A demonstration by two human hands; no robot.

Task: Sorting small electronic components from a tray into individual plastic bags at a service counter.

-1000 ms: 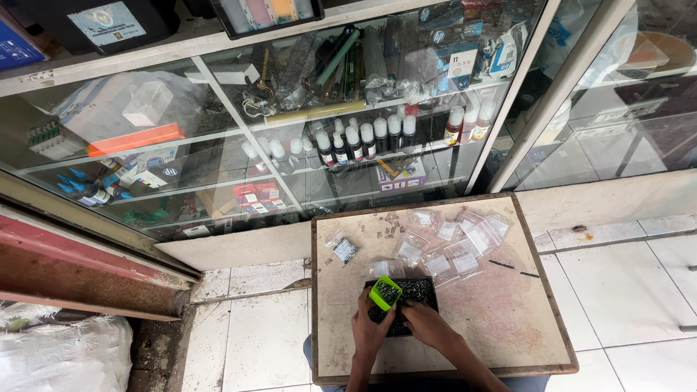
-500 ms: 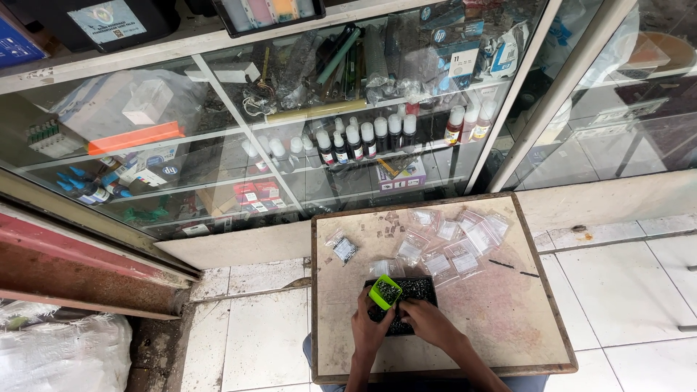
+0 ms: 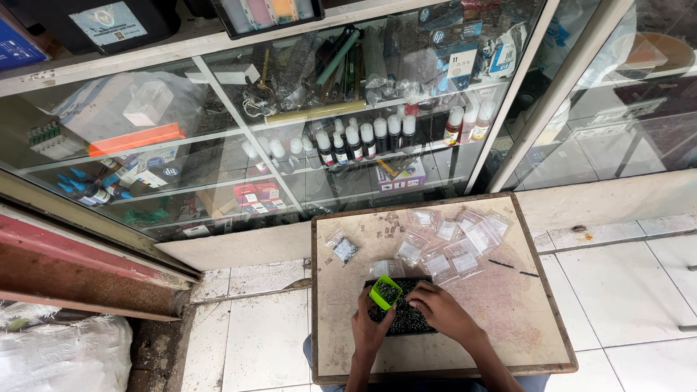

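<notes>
Over black tray point(image 3: 406, 319), left grip point(image 3: 369, 330) holding green scoop point(image 3: 384, 292)

White tiled floor point(image 3: 624, 290); worn square wooden table point(image 3: 508, 319) in middle; glass display cabinet point(image 3: 290, 131) ahead, shelves crowded with small bottles point(image 3: 363, 138) and boxes; white plastic sack point(image 3: 58, 356) at lower left; daylight.
</notes>
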